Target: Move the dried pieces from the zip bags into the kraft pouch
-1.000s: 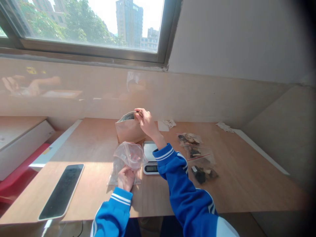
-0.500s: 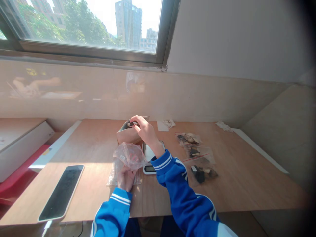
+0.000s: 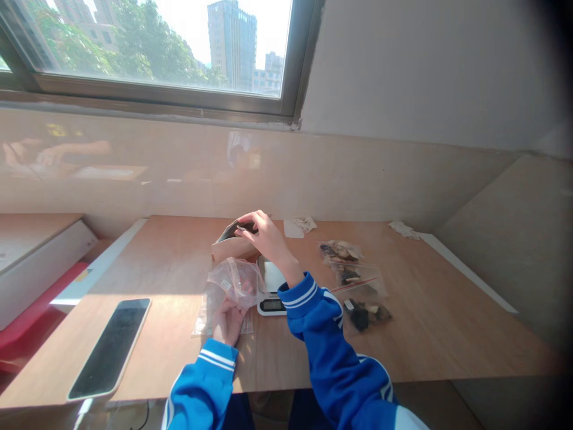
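My left hand is closed on the lower part of a clear plastic bag, whose mouth gapes open. Another clear bag lies flat beneath it. Behind them stands an open paper pouch with a dark inside. My right hand is at the pouch's mouth, thumb and fingers curled around something dark and small that I cannot make out. Under my right wrist sits a white kitchen scale, partly covered by the hand and the clear bag.
Right of the scale lie several zip bags of dark and pale dried pieces, the nearest bag closest to me. A phone with a cable lies at left. White paper and crumpled tissue rest along the back edge, below the wall.
My right hand has shifted slightly right, and the dark pieces at its fingertips show less clearly. My left hand keeps its hold on the clear bag.
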Tool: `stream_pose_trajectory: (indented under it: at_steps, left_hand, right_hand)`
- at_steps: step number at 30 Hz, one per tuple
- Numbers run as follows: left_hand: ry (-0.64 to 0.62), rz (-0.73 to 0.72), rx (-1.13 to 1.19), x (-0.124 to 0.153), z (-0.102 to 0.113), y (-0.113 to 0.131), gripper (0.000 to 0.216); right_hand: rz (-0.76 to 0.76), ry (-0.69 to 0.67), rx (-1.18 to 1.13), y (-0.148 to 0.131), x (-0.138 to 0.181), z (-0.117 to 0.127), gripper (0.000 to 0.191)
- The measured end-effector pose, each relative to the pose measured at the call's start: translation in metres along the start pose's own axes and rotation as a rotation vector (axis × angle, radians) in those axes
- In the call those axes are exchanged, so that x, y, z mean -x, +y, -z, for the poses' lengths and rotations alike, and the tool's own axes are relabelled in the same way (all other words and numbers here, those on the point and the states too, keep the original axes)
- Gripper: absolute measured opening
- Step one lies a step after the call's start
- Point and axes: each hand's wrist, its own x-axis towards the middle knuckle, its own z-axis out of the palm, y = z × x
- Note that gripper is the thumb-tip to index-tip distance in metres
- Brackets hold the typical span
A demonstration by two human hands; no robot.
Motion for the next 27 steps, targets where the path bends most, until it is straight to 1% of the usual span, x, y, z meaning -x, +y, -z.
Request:
stream_pose_trajectory:
  at_steps: [2,4,9,12,15,18,21,23,25,27]
  left_hand:
    - [0.005,0.002,-0.027,0.001,-0.004,0.000,0.060]
    - [0.017,0.002,-0.054,0.003,-0.009,0.000,0.057]
    - [0.055,0.029,-0.124,0.005,-0.023,0.003,0.058]
    - [0.077,0.028,-0.153,0.005,-0.031,0.006,0.055]
    - [0.102,0.037,-0.175,0.008,-0.039,0.008,0.050]
    - [0.110,0.027,-0.234,0.013,-0.048,0.010,0.048]
    - [0.109,0.001,-0.280,0.021,-0.057,0.012,0.048]
    - [0.103,-0.014,-0.293,0.027,-0.063,0.014,0.047]
    - [0.083,-0.039,-0.309,0.031,-0.068,0.016,0.046]
    - [0.080,-0.051,-0.320,0.032,-0.071,0.018,0.046]
  right_hand:
    - [-0.030,0.010,-0.073,0.000,-0.002,-0.001,0.017]
    - [-0.041,-0.009,-0.152,-0.001,-0.005,0.001,0.019]
    - [-0.080,-0.158,-0.264,-0.008,-0.007,0.009,0.027]
    - [-0.095,-0.192,-0.275,-0.009,-0.007,0.010,0.029]
    - [-0.093,-0.184,-0.266,-0.007,-0.006,0.009,0.030]
    - [-0.051,-0.190,-0.256,-0.006,-0.004,0.008,0.030]
    - [-0.057,-0.181,-0.264,-0.010,-0.003,0.007,0.025]
    - [-0.101,-0.149,-0.274,-0.012,-0.004,0.007,0.019]
    - [-0.147,-0.087,-0.256,-0.013,-0.005,0.005,0.017]
    - [-0.158,-0.019,-0.207,-0.013,-0.007,0.002,0.017]
